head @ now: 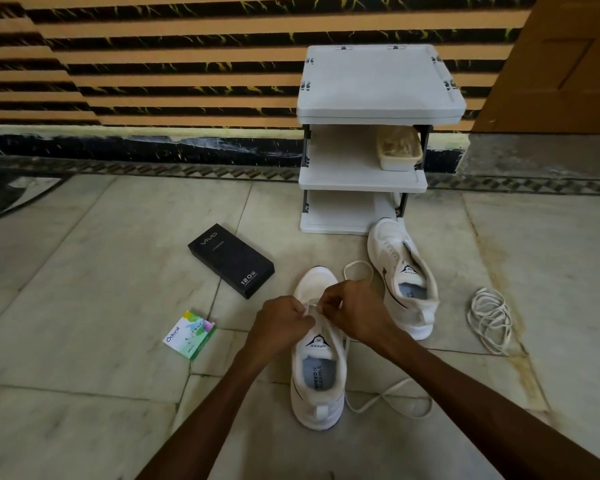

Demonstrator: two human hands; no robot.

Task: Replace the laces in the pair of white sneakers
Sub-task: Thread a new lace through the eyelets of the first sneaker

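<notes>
On a marble floor (84,341) before a white shelf unit (378,81), the nearer sneaker (317,386) is seen being threaded, its long axis pointing straight away from the person, toe far and heel close. The left hand (279,322) and the right hand (352,306) are held over the toe end of the eyelet rows, each on its own side of the tongue, fingers curled and pinching a short run of lace (311,306) stretched between them. The remaining eyelets are judged to lie on the near side of the fingertips, towards the printed tongue label, so the lacing is expected to be worked back along the shoe; neither hand is clearly nearer. Slack cord (381,393) is trailed on the floor to the right of the heel. The second sneaker (409,299) is left unlaced just beyond on the right, with a loose bundle of laces (489,317) further right. A black box (231,259) and a small green carton (189,334) are set apart on the left
</notes>
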